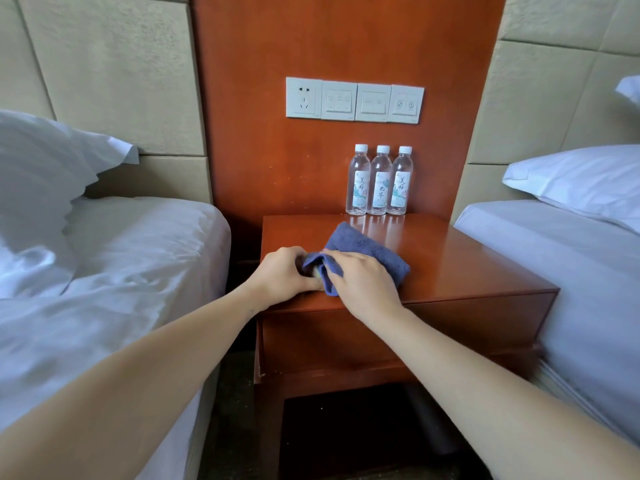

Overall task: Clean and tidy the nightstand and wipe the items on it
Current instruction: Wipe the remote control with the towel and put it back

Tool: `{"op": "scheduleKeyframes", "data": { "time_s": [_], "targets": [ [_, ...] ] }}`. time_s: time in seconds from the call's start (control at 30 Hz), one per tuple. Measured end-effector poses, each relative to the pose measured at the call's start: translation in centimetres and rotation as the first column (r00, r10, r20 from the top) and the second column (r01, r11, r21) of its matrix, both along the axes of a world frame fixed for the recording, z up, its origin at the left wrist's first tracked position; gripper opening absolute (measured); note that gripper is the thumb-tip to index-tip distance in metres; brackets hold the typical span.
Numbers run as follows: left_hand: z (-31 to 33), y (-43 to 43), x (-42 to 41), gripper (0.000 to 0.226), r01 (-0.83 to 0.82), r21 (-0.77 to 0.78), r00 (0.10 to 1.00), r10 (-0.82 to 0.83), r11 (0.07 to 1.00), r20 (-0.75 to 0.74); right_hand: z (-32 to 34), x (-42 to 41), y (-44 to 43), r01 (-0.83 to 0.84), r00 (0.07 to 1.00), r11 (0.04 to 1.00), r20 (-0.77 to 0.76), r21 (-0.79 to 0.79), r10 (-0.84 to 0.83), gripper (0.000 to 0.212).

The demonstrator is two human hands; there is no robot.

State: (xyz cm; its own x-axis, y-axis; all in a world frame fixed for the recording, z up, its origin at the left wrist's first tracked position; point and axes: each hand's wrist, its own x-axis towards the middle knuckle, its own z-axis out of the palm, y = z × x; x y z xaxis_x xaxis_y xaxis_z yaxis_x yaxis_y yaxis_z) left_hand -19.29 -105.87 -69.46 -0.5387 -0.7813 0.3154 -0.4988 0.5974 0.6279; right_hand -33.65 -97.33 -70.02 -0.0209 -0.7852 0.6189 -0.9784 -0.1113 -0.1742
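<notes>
The blue cloth (370,252) lay on the front left part of the nightstand (467,258), most of it spread flat on the glossy wooden top and one corner drawn up and folded over a small item (314,271) at the near edge. Only a pale sliver of that item showed, so what it was could not be told. The left hand (284,271) had its fingers curled round it from the left, apparently to steady it, while the right hand (363,282) rested on the cloth with its fingers bent over the raised fold, pressing the fabric against the item as if to rub it clean. Working at the front edge kept both forearms free of anything behind. Three water bottles (380,181) stood upright in a tight row at the back right of the top, caps on, close to the wooden wall panel, probably ranged there to leave the surface open for wiping. Above them a strip of white switches and a socket (355,100) was set in the panel. A white-sheeted bed (121,254) flanked the nightstand on the left and another bed (571,244) on the right.
</notes>
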Motion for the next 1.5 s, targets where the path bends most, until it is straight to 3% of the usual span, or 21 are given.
{"op": "scheduleKeyframes", "data": {
  "time_s": [0.1, 0.2, 0.27, 0.4, 0.47, 0.67, 0.8, 1.0, 1.17, 1.37, 1.5],
  "targets": [
    [-0.1, -0.1, -0.1, 0.051, 0.005, 0.055, 1.0, -0.004, 0.998, -0.016, 0.6, -4.7, 0.2, 0.16, 0.986, 0.979, 0.029, 0.127, -0.165, 0.033],
    [0.0, 0.0, -0.1, 0.053, 0.015, 0.049, 1.0, -0.015, 0.999, -0.007, 0.8, -5.2, -0.9, 0.293, 0.951, 0.935, 0.045, 0.201, -0.307, 0.033],
    [0.2, 0.2, -0.1, 0.053, 0.015, 0.049, 1.0, -0.015, 0.999, 0.01, 0.4, -3.5, -1.2, 0.28, 0.958, 0.95, 0.03, 0.138, -0.287, 0.035],
    [0.1, 0.1, -0.1, 0.048, 0.008, 0.017, 1.0, -0.008, 1.0, 0.018, 0.0, -0.2, 0.5, 0.013, 0.993, 0.998, 0.113, 0.059, -0.02, 0.035],
    [0.0, 0.0, -0.1, 0.048, 0.008, 0.028, 1.0, -0.008, 1.0, 0.003, 0.3, -1.3, 1.7, -0.045, 0.993, 0.997, 0.113, 0.059, 0.038, 0.036],
    [0.0, 0.0, -0.2, 0.049, 0.006, 0.032, 1.0, -0.007, 0.999, 0.006, 1.9, -3.4, -0.1, 0.18, 0.984, 0.954, -0.057, 0.239, -0.171, 0.032],
    [-0.1, -0.1, -0.2, 0.049, 0.009, 0.031, 1.0, -0.009, 0.999, 0.014, 1.7, -2.7, -1.3, 0.157, 0.987, 0.947, -0.002, 0.281, -0.163, 0.043],
    [-0.2, -0.4, -0.4, 0.05, 0.033, 0.005, 0.999, -0.033, 0.999, 0.038, 0.4, -4.9, 4.4, 0.067, 0.993, 0.977, 0.084, 0.203, -0.085, 0.045],
    [-0.5, -0.7, -0.6, 0.051, 0.018, -0.086, 0.977, 0.001, 0.996, 0.212, 0.9, -6.1, 4.4, 0.149, 0.978, 0.96, 0.107, 0.239, -0.178, 0.037],
    [0.2, 0.3, -0.4, 0.042, 0.112, -0.014, 0.992, -0.111, 0.994, 0.06, 1.7, -6.1, 2.0, 0.264, 0.928, 0.939, 0.207, 0.221, -0.31, 0.032],
    [0.2, 0.3, -0.3, 0.041, 0.074, -0.025, 0.991, -0.076, 0.997, -0.113, 3.0, -2.5, -0.4, 0.282, 0.918, 0.942, 0.235, 0.18, -0.319, 0.026]
  ]
}}
